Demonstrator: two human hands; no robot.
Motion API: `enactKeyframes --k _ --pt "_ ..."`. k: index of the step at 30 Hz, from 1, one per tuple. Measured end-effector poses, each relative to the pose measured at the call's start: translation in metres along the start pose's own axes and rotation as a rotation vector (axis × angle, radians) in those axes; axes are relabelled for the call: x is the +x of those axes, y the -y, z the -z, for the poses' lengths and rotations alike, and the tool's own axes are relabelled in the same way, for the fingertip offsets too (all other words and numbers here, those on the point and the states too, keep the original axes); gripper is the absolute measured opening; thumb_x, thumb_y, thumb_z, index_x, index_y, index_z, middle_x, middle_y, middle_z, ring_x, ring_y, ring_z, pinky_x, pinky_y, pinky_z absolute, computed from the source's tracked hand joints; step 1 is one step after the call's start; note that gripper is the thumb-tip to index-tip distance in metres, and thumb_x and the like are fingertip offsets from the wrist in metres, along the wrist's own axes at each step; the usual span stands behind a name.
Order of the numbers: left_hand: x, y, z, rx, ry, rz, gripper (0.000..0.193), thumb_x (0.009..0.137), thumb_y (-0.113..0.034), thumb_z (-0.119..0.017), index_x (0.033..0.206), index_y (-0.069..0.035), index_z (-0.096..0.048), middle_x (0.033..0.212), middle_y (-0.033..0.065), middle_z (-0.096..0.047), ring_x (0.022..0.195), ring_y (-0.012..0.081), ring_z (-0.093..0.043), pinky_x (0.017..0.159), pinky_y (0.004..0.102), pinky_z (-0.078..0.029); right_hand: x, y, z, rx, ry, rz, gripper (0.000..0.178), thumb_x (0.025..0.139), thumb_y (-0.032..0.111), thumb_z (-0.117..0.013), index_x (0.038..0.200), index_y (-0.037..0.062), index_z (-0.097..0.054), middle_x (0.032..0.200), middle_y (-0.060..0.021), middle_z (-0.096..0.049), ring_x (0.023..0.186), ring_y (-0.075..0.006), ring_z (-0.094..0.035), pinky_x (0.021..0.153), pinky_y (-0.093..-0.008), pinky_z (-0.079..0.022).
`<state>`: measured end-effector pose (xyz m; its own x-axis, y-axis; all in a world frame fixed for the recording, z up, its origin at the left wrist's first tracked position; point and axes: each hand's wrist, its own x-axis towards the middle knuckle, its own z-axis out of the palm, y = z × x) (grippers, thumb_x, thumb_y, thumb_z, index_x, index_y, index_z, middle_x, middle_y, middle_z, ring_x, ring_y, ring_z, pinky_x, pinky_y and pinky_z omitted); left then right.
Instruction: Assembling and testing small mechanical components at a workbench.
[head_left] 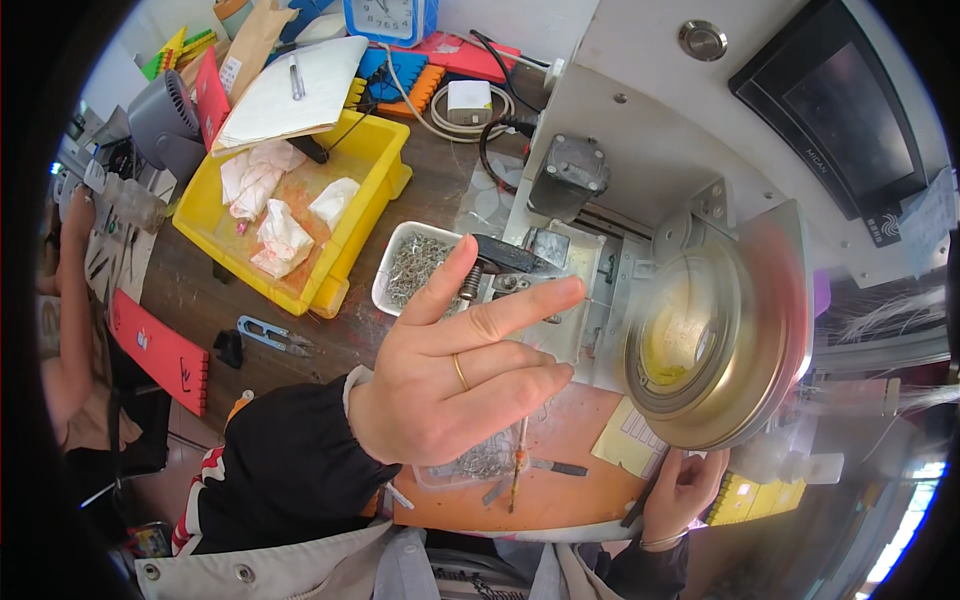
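Over the front of a grey machine, my left hand (pixel 455 385) has its fingers stretched apart, with a gold ring on one of them. Its thumb and index finger lie around a black lever (pixel 515 256) with a spring; whether they touch it cannot be made out. A fine wire-like line shows near the index fingertip. Below a blurred, brass-coloured round wheel (pixel 650 395), my right hand (pixel 685 495) has curled fingers; what they hold, if anything, is hidden. A dark strip (pixel 640 497) lies beside it. Small metal pieces (pixel 418 265) fill a white tray (pixel 381 290) behind my left hand.
A yellow bin (pixel 345 255) with crumpled tissues stands left, a notebook (pixel 300 105) on its rim. Blue snips (pixel 265 333) and a red board (pixel 160 350) lie nearer. A clear tray of metal bits (pixel 480 462) sits beneath my left hand. Another person's arm (pixel 72 300) shows far left.
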<state>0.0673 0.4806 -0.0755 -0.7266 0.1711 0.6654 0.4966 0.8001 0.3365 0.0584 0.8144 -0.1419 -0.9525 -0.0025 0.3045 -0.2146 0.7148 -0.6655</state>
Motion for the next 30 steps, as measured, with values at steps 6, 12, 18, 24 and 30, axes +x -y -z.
enactKeyframes --k 6,12,18,24,30 --pt "0.000 0.000 0.001 -0.025 0.010 0.009 0.014 0.078 -0.004 -0.076 0.086 -0.013 -0.072 0.083 -0.0040 -0.074 0.123 0.0258 -0.063 0.122 0.0582 -0.015 0.001 0.007 -0.002 -0.006 -0.001 0.009 0.055 0.090 -0.003 -0.063 0.141 -0.0059 -0.045 0.136 -0.0158 -0.049 0.063 -0.0063 -0.050 0.053 -0.0199 -0.039" --pt "-0.001 0.000 0.000 -0.033 0.003 0.013 0.014 0.077 -0.004 -0.076 0.087 -0.013 -0.072 0.084 -0.0035 -0.074 0.124 0.0261 -0.063 0.121 0.0588 -0.015 0.001 0.001 -0.001 -0.110 -0.025 0.157 0.047 0.091 -0.004 -0.063 0.135 -0.0090 -0.047 0.118 -0.0101 -0.055 0.060 -0.0058 -0.047 0.053 -0.0211 -0.038" --pt "-0.001 0.002 -0.001 -0.035 -0.007 0.011 0.014 0.077 -0.004 -0.076 0.087 -0.013 -0.072 0.084 -0.0028 -0.074 0.123 0.0264 -0.063 0.121 0.0589 -0.015 0.002 0.009 -0.004 -0.028 -0.030 0.050 0.043 0.091 -0.004 -0.062 0.132 -0.0085 -0.050 0.112 -0.0090 -0.054 0.059 -0.0058 -0.046 0.052 -0.0222 -0.036" --pt "0.000 0.000 -0.001 -0.037 -0.022 0.008 0.015 0.075 -0.004 -0.076 0.087 -0.013 -0.072 0.083 -0.0032 -0.074 0.121 0.0263 -0.065 0.122 0.0580 -0.016 0.002 0.007 -0.003 -0.021 -0.016 0.048 0.040 0.091 -0.003 -0.063 0.129 -0.0076 -0.051 0.109 -0.0085 -0.053 0.060 -0.0071 -0.047 0.053 -0.0225 -0.037" --pt "-0.001 0.001 -0.002 -0.013 -0.028 -0.006 0.016 0.073 -0.003 -0.076 0.085 -0.013 -0.073 0.082 -0.0040 -0.074 0.121 0.0261 -0.065 0.122 0.0575 -0.017 0.007 0.006 -0.003 -0.092 -0.029 0.204 0.037 0.090 0.001 -0.064 0.125 -0.0064 -0.054 0.110 -0.0085 -0.055 0.062 -0.0073 -0.048 0.054 -0.0227 -0.037"
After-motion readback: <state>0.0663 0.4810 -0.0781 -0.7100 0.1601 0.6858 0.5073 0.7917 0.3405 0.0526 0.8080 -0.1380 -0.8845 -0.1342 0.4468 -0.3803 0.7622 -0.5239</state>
